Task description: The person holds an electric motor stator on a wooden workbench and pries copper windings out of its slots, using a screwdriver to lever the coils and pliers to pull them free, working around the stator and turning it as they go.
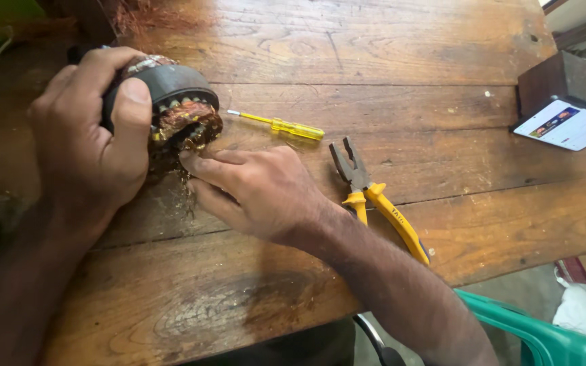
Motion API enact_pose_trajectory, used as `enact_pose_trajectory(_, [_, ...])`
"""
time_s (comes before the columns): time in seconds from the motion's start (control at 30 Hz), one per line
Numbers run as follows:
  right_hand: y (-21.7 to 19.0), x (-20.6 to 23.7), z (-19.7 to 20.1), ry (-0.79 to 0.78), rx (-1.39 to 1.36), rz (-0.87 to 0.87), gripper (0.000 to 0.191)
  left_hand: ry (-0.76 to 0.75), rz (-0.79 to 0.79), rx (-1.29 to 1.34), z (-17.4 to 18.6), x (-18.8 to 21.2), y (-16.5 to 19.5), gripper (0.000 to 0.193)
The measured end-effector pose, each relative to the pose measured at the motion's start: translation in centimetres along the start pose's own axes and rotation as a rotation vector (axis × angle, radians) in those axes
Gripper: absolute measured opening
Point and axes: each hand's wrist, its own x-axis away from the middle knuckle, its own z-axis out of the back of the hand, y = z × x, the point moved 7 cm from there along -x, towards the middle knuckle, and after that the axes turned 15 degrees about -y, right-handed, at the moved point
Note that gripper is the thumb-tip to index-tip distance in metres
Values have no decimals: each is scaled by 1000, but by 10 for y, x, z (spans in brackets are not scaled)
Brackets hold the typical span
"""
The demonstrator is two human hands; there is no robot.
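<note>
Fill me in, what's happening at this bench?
A person grips a motor stator in the left hand, tilted on a wooden table. The right hand has its fingertips at the copper windings on the stator's open end. A yellow screwdriver and yellow-handled pliers lie untouched beside the right hand. A lit phone sits at the table's far right edge.

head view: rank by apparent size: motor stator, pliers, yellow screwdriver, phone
1. Motor stator, partly hidden by the left hand, and pliers: too close to rank.
2. Phone, cut off by frame.
3. Yellow screwdriver.
</note>
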Motion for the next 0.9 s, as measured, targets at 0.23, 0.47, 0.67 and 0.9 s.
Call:
enact_pose_trajectory(0.23, [0,-13,7,-20,-57,-212,38,12,58,0,14,-4,-2,23])
enact_pose_trajectory(0.47, [-20,-17,17,-47,12,-135,44,0,20,71,24,-8,-3,26])
enact_pose_trajectory(0.67, [-10,-14,15,-104,-279,-186,27,15,32,40,26,-5,0,26])
enact_pose_trajectory(0.9, [-19,-16,15,-67,-201,-97,21,26,35,20,30,-3,-3,26])
